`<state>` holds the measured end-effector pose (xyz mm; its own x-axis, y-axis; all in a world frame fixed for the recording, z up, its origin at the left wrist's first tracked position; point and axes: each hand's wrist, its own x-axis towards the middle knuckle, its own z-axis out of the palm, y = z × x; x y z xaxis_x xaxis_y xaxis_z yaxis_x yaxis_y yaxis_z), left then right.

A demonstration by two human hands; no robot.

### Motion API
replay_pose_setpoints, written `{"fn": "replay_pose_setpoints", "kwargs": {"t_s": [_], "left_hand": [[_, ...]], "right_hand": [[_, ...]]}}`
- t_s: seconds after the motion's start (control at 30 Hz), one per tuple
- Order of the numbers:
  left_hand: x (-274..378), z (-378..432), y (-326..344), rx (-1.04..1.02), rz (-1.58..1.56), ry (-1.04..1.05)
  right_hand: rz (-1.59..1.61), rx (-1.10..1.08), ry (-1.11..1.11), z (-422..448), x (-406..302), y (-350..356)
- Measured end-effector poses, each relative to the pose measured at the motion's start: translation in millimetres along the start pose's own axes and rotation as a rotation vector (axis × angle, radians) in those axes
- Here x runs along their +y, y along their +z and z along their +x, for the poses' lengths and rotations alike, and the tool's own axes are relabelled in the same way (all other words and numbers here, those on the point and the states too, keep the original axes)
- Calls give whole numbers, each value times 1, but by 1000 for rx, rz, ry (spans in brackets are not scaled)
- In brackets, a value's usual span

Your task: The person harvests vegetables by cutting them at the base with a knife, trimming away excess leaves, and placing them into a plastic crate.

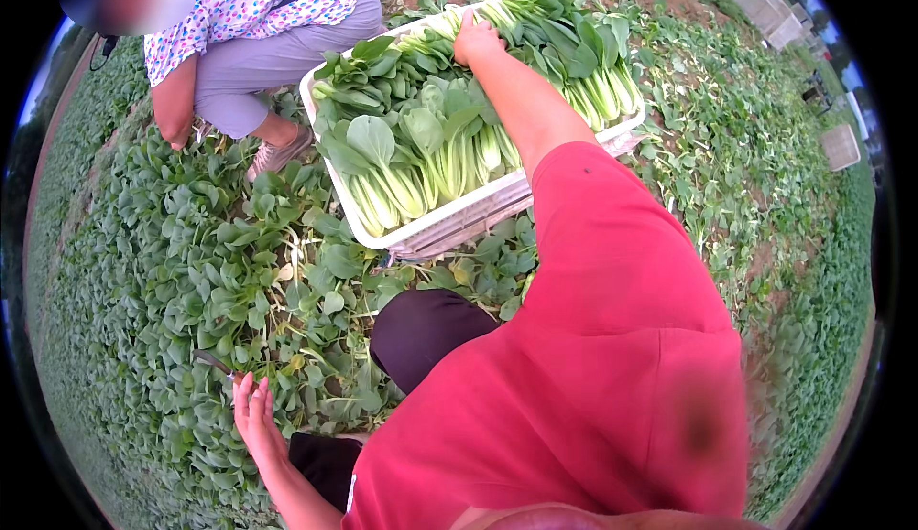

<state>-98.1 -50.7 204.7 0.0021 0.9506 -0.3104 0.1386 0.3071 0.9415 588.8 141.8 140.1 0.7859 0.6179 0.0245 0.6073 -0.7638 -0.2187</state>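
A white plastic crate [459,197] stands before me, filled with rows of bok choy [380,193]. My right hand [479,41] reaches over to the far side of the crate. Its fingers touch the bunches there, and whether they grip one is hidden. Low on the left, my left hand [257,419] is raised above the plants, palm partly turned up. It holds a small harvesting knife [214,362] with a dark, curved blade pointing away to the upper left. Only a bit of its brown handle shows past the fingers.
Another person [280,50] crouches just left of the crate, one shoe [281,154] close to its corner. Uncut leafy plants [165,265] cover the left side. Cut leaves [717,136] litter the ground to the right. Several more crates [764,7] stand at the far right.
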Motion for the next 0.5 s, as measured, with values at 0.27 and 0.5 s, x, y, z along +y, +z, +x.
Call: {"fn": "replay_pose_setpoints", "kwargs": {"t_s": [0.27, 0.5], "left_hand": [[3, 1, 9, -31, -39, 8], [3, -5, 7, -3, -55, 9]], "right_hand": [[268, -134, -247, 43, 15, -71], [83, 197, -195, 30, 31, -69]]}}
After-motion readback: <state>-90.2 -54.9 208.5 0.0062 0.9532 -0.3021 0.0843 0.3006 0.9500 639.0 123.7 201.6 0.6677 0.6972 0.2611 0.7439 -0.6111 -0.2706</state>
